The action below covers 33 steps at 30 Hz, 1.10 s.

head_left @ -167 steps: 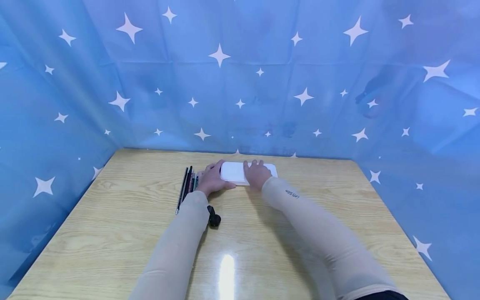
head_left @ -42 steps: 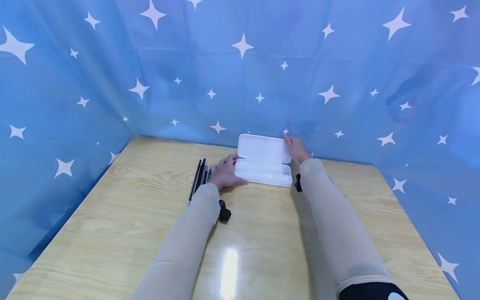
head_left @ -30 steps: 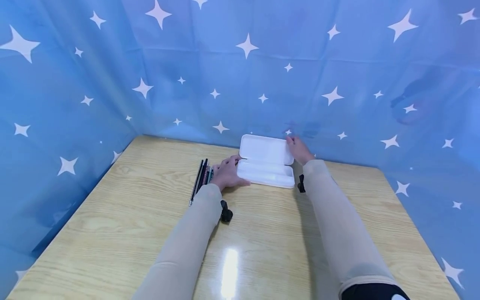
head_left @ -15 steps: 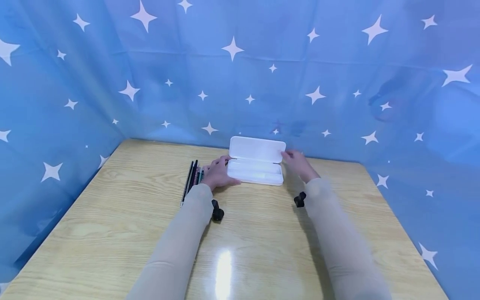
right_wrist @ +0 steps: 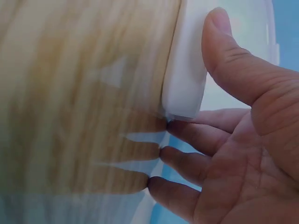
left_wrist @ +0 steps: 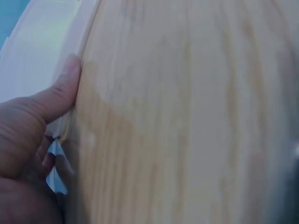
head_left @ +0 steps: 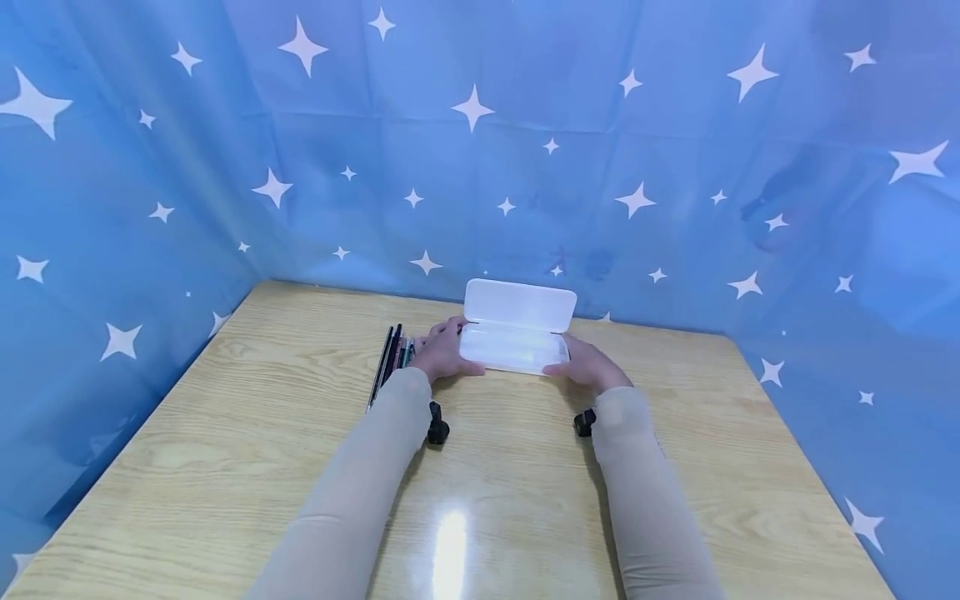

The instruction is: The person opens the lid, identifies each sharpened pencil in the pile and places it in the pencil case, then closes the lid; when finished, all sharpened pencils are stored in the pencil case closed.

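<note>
A white pencil case (head_left: 513, 347) lies on the table with its lid (head_left: 521, 305) raised at the back. My left hand (head_left: 445, 350) holds the case's left end. The left wrist view shows that thumb (left_wrist: 63, 88) along the front rim. My right hand (head_left: 588, 364) is around the right end. In the right wrist view its thumb (right_wrist: 224, 46) lies over the front wall, and the other fingers (right_wrist: 187, 165) reach down to the tabletop beside the end. Just left of my left hand lie several pens and pencils (head_left: 387, 360), partly hidden by it.
The wooden table (head_left: 510, 492) reaches back to a blue curtain (head_left: 480, 167) with white stars, which also hangs along both sides. A black wrist camera (head_left: 438, 432) sits on the left wrist, another black camera (head_left: 584, 422) on the right.
The lid was down at first, then my right hand raised it. Since half a second ago that hand has left the lid and come down to the case's right end. The left hand stays.
</note>
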Available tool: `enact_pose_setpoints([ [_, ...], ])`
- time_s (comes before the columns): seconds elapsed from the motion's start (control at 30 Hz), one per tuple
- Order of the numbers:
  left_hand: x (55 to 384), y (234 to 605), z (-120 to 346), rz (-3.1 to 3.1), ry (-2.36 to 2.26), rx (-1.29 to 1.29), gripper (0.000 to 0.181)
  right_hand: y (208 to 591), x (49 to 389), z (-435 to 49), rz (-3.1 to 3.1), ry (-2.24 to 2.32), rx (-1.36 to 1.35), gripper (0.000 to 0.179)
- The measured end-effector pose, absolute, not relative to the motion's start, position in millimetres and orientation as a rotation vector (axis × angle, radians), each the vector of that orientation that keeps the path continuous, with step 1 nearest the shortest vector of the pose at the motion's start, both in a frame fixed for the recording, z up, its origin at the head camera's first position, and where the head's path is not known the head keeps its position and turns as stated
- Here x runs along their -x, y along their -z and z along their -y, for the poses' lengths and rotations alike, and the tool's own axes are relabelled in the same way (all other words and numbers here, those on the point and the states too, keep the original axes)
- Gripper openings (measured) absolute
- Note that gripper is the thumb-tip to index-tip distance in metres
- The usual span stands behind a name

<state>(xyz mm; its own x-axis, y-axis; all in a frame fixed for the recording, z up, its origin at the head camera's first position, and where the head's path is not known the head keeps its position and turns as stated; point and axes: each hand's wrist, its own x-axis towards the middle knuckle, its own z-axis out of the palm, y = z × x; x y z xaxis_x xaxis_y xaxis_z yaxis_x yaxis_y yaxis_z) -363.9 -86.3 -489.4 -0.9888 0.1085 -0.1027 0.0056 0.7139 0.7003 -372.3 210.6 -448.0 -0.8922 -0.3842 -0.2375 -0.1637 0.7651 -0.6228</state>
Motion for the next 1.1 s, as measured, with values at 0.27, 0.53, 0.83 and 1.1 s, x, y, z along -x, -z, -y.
enact_pose_setpoints([
  [0.27,347.9,470.4,105.3,-2.749,-1.164,-0.153,0.122,446.7,376.5,-192.9,-2.642,0.823,0.437,0.085],
  [0.53,311.4,415.4,148.3,-2.581,-1.347,-0.098,0.067,444.6,380.0,-188.5,-2.654,0.808,0.431,0.084],
  [0.83,297.5,402.5,159.3,-2.476,-1.483,0.038,0.055,446.1,373.6,-204.0,-2.62,0.879,0.408,0.081],
  [1.1,293.6,404.2,151.9,-2.426,-1.516,0.075,0.05,445.4,367.2,-214.6,-2.619,0.875,0.41,0.083],
])
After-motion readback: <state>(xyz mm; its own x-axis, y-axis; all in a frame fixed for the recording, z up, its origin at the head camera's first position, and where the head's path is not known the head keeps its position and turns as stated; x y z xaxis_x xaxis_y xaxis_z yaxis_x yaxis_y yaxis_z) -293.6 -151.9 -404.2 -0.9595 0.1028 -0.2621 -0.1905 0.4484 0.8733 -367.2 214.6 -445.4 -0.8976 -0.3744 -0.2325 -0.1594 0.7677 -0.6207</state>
